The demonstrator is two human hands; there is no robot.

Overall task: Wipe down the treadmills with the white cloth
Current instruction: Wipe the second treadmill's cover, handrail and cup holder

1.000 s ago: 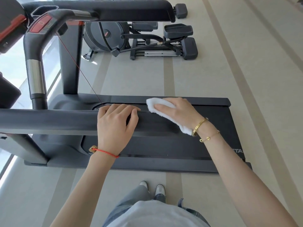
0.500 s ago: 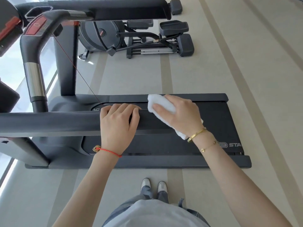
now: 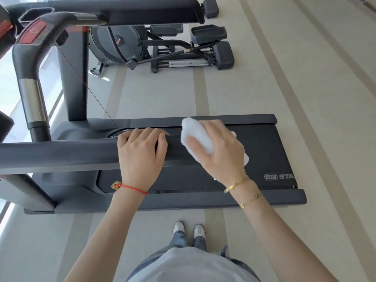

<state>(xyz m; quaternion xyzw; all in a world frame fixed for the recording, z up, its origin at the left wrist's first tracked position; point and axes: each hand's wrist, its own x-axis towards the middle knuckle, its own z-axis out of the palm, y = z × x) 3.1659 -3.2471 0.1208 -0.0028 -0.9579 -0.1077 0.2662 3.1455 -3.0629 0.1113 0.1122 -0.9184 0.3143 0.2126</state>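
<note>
A dark grey treadmill (image 3: 284,198) lies across the floor below me, its near handrail (image 3: 61,153) running in from the left at waist height. My left hand (image 3: 140,157) grips that rail, fingers curled over its far side. Just to its right, my right hand (image 3: 221,151) holds the bunched white cloth (image 3: 195,135) wrapped over the end of the same rail, thumb on top of the cloth. Part of the cloth shows beyond my knuckles; the rail's tip is hidden under it.
The far handrail (image 3: 122,11) and the console arm with a red stop button (image 3: 32,35) stand at upper left, a thin red safety cord (image 3: 85,84) hanging down. An elliptical trainer (image 3: 162,49) stands beyond on the beige floor. My shoes (image 3: 189,231) are beside the deck.
My right hand has rolled further over the rail end, bunching the cloth round it. The left hand keeps the same grip; the view has shifted slightly.
</note>
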